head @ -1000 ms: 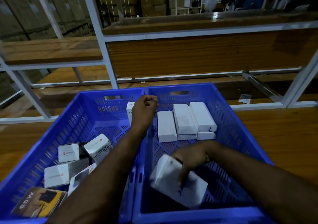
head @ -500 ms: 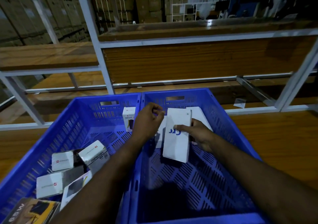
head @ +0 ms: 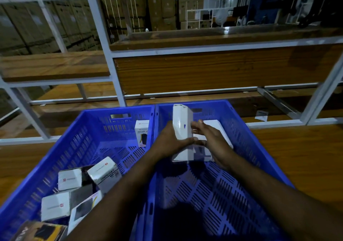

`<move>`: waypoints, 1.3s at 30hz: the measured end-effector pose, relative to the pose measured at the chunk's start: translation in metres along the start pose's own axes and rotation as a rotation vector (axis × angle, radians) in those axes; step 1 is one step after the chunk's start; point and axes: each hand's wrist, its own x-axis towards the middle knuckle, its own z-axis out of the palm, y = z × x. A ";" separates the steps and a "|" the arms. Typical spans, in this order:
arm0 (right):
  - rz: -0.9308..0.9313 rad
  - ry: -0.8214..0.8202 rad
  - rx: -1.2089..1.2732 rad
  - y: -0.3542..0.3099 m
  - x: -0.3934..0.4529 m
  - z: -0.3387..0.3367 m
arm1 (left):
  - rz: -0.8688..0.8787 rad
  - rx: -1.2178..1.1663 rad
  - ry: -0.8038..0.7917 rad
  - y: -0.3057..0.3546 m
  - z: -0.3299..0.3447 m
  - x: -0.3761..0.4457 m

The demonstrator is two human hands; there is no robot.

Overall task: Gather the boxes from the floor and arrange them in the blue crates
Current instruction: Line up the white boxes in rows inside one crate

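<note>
A single wide-angle camera, worn on a person's head, looks forward and down from close above two blue crates: the left crate point(head: 61, 159) and the right crate point(head: 246, 148), standing side by side on a wooden surface point(head: 297, 157). Both forearms enter from the near edge, reaching away from the lens toward the far end of the right crate. Beyond the crates, the view takes in a white-framed shelving rack point(head: 104, 42) and, far off, stacked cartons point(head: 167, 9). Straight lines bow toward the edges. No second view shares the scene.
</note>
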 end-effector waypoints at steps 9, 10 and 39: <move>-0.048 0.114 -0.016 0.004 0.006 -0.009 | -0.248 -0.566 0.001 0.004 -0.013 0.001; -0.011 0.094 0.039 0.004 0.006 -0.008 | -0.232 -0.563 -0.041 0.006 -0.015 0.000; 0.537 -0.180 0.278 0.020 -0.002 0.004 | -0.202 -0.510 0.473 -0.014 -0.025 0.010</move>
